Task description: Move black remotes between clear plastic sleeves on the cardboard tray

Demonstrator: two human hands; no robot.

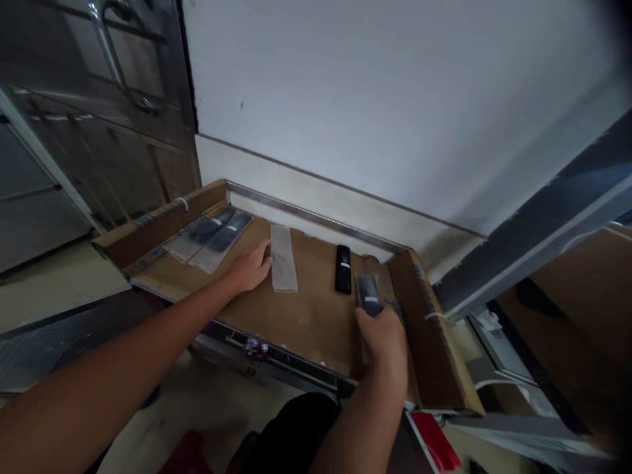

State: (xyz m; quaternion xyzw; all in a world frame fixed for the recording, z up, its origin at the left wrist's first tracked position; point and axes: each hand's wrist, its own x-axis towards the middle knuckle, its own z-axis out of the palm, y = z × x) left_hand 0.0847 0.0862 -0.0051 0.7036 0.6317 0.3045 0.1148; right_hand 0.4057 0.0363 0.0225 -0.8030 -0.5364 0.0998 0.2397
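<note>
Grasping a dark, oblong, plastic-bagged device (368, 291) by one end in the right hand (388, 332), presumably for control, over the brown cardboard-lined bench (316, 322); curling the left hand (251, 268) beside a frosted plastic sleeve (283, 258), perhaps steadying it, grip being unclear.

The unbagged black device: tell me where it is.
In the head view, the unbagged black device lies right of centre on the cardboard, between the pale bag at the left hand and the bagged device in the right hand.
</note>
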